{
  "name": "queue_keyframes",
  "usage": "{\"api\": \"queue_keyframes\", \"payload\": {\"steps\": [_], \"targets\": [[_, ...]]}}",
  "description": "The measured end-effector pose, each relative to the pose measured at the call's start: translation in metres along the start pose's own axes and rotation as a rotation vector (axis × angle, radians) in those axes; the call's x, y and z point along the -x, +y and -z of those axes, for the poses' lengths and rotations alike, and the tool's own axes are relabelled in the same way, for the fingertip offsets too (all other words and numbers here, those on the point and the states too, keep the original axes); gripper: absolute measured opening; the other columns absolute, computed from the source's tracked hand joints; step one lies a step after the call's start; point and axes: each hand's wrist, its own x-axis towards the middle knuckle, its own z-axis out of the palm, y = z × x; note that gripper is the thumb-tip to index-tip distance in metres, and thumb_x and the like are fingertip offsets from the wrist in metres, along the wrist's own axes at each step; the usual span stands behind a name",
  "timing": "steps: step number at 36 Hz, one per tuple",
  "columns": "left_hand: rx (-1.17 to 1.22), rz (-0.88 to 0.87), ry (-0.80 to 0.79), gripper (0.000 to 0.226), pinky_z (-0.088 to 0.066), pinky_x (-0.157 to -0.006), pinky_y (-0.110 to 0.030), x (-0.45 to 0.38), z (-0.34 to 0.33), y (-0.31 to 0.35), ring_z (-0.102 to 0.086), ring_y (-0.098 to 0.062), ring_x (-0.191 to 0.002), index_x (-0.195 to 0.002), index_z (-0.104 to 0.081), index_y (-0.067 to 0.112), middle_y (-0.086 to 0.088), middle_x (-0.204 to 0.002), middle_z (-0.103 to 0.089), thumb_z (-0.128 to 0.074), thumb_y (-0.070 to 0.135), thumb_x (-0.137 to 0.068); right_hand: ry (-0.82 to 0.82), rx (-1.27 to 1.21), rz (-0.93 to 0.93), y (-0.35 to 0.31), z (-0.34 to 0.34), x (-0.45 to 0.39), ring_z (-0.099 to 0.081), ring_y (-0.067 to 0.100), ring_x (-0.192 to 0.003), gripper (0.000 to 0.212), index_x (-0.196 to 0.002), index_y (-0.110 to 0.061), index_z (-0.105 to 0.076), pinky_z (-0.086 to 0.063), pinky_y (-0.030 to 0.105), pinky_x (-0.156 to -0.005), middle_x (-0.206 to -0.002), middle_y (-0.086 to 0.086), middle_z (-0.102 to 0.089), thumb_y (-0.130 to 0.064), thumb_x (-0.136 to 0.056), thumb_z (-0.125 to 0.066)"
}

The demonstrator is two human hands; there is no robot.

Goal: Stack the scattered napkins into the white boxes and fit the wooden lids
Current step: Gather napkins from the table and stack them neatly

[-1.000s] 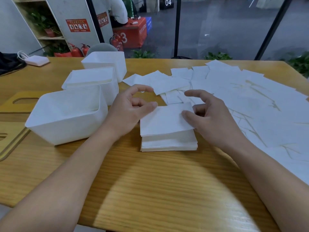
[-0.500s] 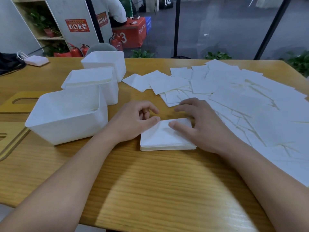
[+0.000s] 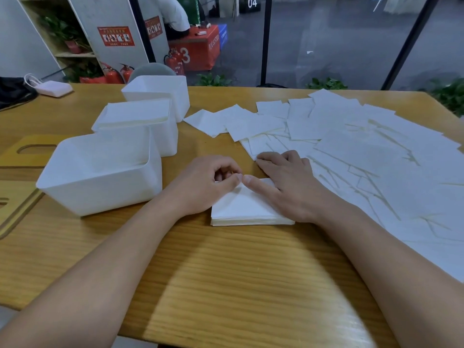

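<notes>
A squared stack of white napkins lies on the wooden table in front of me. My left hand is on its far left corner, with the fingers curled at the edge and the thumb on top. My right hand lies flat across the stack's right side, thumb tip meeting the left thumb. Several loose napkins cover the right half of the table. Three white boxes stand in a row on the left: the near box, a middle box full of napkins, and a far box.
Two wooden lids with slots lie at the left edge, one behind the near box and one beside it. A white charger and a dark bag sit at the far left corner. Bare tabletop lies between me and the stack.
The stack, held up and loose between both hands a second ago, now lies pressed flat on the table. Both hands have closed in over it until the thumbs meet.
</notes>
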Motion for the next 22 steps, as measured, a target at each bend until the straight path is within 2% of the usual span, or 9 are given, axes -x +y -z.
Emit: {"api": "queue_keyframes", "payload": {"steps": [4, 8, 13, 20, 22], "targets": [[0.012, -0.004, 0.007, 0.010, -0.047, -0.067, -0.023, 0.000, 0.000, 0.000, -0.059, -0.012, -0.077, -0.096, -0.076, 0.039, 0.009, -0.085, -0.069, -0.071, 0.038, -0.104, -0.005, 0.028, 0.013, 0.000, -0.001, 0.000, -0.030, 0.020, -0.137, 0.084, -0.131, -0.033, -0.063, -0.017, 0.036, -0.103, -0.163, -0.013, -0.039, -0.089, -0.097, -0.011], [0.005, -0.003, 0.014, 0.010, -0.049, -0.069, -0.027, 0.000, 0.000, 0.000, -0.061, -0.013, -0.078, -0.097, -0.076, 0.039, 0.009, -0.085, -0.069, -0.070, 0.038, -0.104, -0.011, 0.000, 0.001, -0.001, 0.001, 0.000, -0.027, 0.020, -0.141, 0.083, -0.147, -0.040, -0.056, -0.016, 0.036, -0.106, -0.165, -0.015, -0.035, -0.089, -0.097, -0.013], [0.013, -0.005, 0.011, 0.010, -0.050, -0.070, -0.034, -0.001, -0.002, 0.000, -0.059, -0.014, -0.076, -0.096, -0.076, 0.041, 0.009, -0.083, -0.068, -0.069, 0.043, -0.103, -0.028, -0.027, -0.034, -0.001, -0.001, -0.005, -0.027, 0.022, -0.141, 0.079, -0.149, -0.044, -0.054, -0.018, 0.036, -0.106, -0.166, -0.014, -0.035, -0.089, -0.097, -0.016], [0.019, 0.004, 0.012, 0.011, -0.052, -0.071, -0.037, 0.000, -0.001, -0.001, -0.061, -0.015, -0.077, -0.096, -0.076, 0.042, 0.008, -0.085, -0.070, -0.070, 0.038, -0.104, -0.048, 0.010, -0.042, -0.003, -0.001, -0.010, -0.030, 0.026, -0.144, 0.098, -0.158, -0.027, -0.048, -0.025, 0.043, -0.116, -0.169, -0.010, -0.031, -0.090, -0.094, -0.010], [0.016, -0.001, 0.011, 0.010, -0.052, -0.071, -0.036, 0.001, -0.001, -0.001, -0.061, -0.015, -0.077, -0.097, -0.076, 0.042, 0.009, -0.086, -0.070, -0.070, 0.039, -0.104, -0.054, -0.014, -0.040, -0.003, 0.001, -0.008, -0.031, 0.025, -0.143, 0.096, -0.156, -0.027, -0.051, -0.024, 0.042, -0.116, -0.167, -0.010, -0.034, -0.090, -0.094, -0.011]]}}
